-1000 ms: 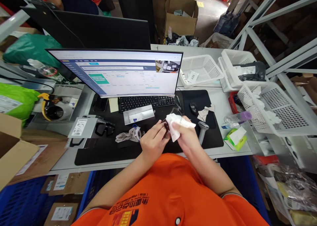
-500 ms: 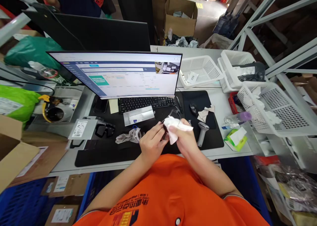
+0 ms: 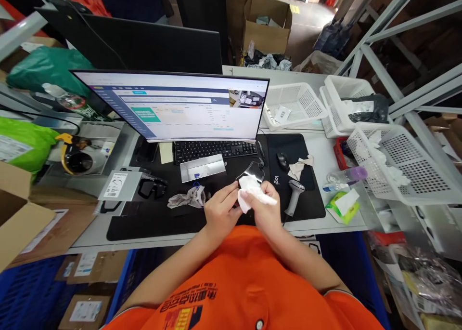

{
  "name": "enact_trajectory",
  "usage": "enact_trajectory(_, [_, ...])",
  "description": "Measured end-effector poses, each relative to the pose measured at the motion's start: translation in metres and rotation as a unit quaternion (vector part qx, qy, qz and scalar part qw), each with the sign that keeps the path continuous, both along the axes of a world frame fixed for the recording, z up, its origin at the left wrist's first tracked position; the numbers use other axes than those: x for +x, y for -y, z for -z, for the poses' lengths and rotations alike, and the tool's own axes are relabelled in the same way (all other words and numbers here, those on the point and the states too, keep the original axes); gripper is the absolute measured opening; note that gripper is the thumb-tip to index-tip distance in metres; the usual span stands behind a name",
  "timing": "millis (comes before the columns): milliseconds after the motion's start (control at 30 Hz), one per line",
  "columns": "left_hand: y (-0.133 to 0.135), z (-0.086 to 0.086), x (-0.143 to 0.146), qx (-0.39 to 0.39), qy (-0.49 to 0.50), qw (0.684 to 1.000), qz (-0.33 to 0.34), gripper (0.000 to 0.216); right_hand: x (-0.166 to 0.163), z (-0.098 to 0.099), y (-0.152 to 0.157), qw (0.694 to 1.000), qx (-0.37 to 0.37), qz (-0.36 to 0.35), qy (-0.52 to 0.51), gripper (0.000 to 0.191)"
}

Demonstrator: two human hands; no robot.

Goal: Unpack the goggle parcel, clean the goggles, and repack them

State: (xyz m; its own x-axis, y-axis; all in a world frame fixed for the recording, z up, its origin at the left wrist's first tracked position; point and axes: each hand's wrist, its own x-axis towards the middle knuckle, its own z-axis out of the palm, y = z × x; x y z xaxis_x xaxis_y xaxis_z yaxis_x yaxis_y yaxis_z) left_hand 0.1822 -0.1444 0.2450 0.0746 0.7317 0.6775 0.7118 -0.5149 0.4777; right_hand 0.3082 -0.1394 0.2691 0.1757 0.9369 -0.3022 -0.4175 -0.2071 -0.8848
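My left hand (image 3: 223, 205) is closed on the edge of a clear-lensed pair of glasses (image 3: 255, 169), mostly covered by tissue and fingers. In my right hand (image 3: 267, 208) a crumpled white tissue (image 3: 254, 189) is pinched and pressed against the lens. Left of my hands lies a crumpled greyish cloth (image 3: 187, 198). Farther left are black goggles (image 3: 153, 186) beside a grey box with a white label (image 3: 116, 185). An open silver-white box (image 3: 202, 168) sits just beyond my hands, in front of the keyboard (image 3: 212, 150).
A monitor (image 3: 173, 108) stands behind the keyboard. To the right are a mouse (image 3: 282, 161), a barcode scanner (image 3: 295, 198), a green tissue pack (image 3: 342, 206), a purple-capped bottle (image 3: 347, 175) and white baskets (image 3: 415, 161). An open cardboard box (image 3: 21, 214) is at left.
The tissue has shifted slightly over the glasses, and more of the clear lens shows beyond it. Both hands keep their grip. The camera view has moved a little.
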Motion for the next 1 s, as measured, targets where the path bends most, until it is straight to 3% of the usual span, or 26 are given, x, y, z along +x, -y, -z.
enact_trajectory(133, [0.001, -0.001, -0.004, 0.016, -0.021, 0.999, 0.03, 0.018, 0.026, -0.007, -0.036, 0.989, -0.08, -0.003, -0.126, 0.053])
enact_trajectory(233, [0.001, 0.001, -0.007, 0.007, -0.031, 0.999, 0.041, 0.017, 0.033, -0.002, -0.046, 0.983, -0.103, -0.008, -0.149, 0.051])
enact_trajectory(333, [0.002, 0.005, -0.008, -0.021, -0.03, 0.999, 0.038, 0.015, 0.024, 0.008, -0.026, 0.991, -0.066, 0.013, -0.115, 0.044])
enact_trajectory(467, [0.006, 0.009, -0.003, -0.016, -0.012, 1.0, 0.004, 0.013, 0.007, 0.015, 0.013, 1.0, -0.015, 0.016, 0.003, 0.046])
enact_trajectory(600, [0.009, 0.007, 0.0, -0.015, -0.008, 1.0, -0.005, 0.012, 0.012, 0.012, 0.009, 0.999, -0.035, -0.005, 0.011, 0.056])
enact_trajectory(767, [0.01, 0.004, -0.003, -0.009, -0.038, 0.998, 0.047, 0.014, 0.034, 0.011, -0.03, 0.995, -0.078, -0.043, -0.04, 0.053])
enact_trajectory(900, [0.007, 0.004, -0.012, -0.024, -0.025, 0.998, 0.048, 0.012, 0.065, 0.008, -0.028, 0.99, -0.065, -0.121, 0.014, 0.047])
enact_trajectory(1000, [0.003, 0.003, -0.02, -0.045, -0.021, 0.997, 0.067, 0.011, 0.11, -0.005, -0.021, 0.987, -0.056, -0.13, 0.071, 0.041])
